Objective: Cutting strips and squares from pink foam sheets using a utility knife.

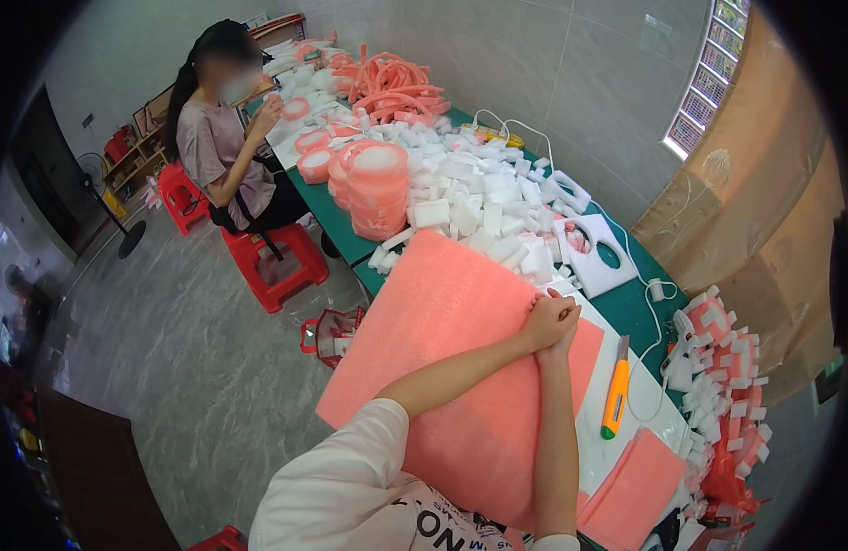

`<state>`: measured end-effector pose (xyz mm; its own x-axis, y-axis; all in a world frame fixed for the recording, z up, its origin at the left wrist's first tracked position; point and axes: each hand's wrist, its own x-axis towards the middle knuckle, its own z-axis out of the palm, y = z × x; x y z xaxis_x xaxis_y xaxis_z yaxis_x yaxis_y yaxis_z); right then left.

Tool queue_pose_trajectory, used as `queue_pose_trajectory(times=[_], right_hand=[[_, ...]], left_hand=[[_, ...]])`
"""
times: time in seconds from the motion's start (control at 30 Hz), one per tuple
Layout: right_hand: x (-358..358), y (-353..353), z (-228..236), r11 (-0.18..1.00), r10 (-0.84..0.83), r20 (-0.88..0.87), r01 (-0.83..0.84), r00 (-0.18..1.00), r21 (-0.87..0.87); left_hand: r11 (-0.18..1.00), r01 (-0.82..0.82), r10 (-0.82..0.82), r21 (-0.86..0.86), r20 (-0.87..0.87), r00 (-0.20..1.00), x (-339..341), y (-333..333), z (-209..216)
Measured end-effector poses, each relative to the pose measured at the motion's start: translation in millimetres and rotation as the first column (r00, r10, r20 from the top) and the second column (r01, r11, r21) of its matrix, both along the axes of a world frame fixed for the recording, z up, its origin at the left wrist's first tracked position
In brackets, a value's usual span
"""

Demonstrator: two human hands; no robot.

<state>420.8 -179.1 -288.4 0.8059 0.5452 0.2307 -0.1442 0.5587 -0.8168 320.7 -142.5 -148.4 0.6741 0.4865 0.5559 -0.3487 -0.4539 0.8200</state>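
Note:
A large pink foam sheet (461, 321) lies over the table's near edge and slopes down toward my body. Both my forearms rest across it. My left hand (543, 323) is at the sheet's far right part, with its fingers curled closed; whether anything is inside cannot be seen. My right hand (564, 338) presses against the left one and overlaps it, and most of its fingers are hidden. To the right of the hands, an orange utility knife (615, 399) with its blade out lies on a white board (589, 459). Folded pink foam (633, 491) is nearer to me.
White foam blocks (479, 197) heap up beyond the sheet, beside stacked pink foam rings (378, 188). A white foam piece with holes (600, 255) and a white cable (658, 317) lie at right. Another person (226, 138) sits at far left on a red stool (277, 266).

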Motion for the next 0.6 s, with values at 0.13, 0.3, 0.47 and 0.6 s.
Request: queue_pose_trajectory(times=[0.13,0.3,0.47,0.6], right_hand=[[8.8,0.7,-13.6,1.000,0.001,0.034,-0.001,0.999,-0.002],[0.0,-2.6,0.9,1.000,0.009,0.033,-0.009,0.999,0.001],[-14.7,-5.6,24.7,1.000,-0.004,-0.010,0.004,1.000,-0.010],[-20.9,-6.0,34.8,1.000,-0.008,-0.037,0.007,0.999,-0.014]], left_hand=[[1.000,0.000,0.000,0.003,0.001,1.000,-1.0,-0.4,1.9],[1.000,-0.004,0.004,0.016,-0.010,1.000,-2.4,-0.4,3.6],[1.000,-0.006,0.006,0.023,0.002,1.000,-2.5,0.0,3.3],[1.000,-0.001,0.002,-0.005,0.030,1.000,-1.7,-0.7,2.6]])
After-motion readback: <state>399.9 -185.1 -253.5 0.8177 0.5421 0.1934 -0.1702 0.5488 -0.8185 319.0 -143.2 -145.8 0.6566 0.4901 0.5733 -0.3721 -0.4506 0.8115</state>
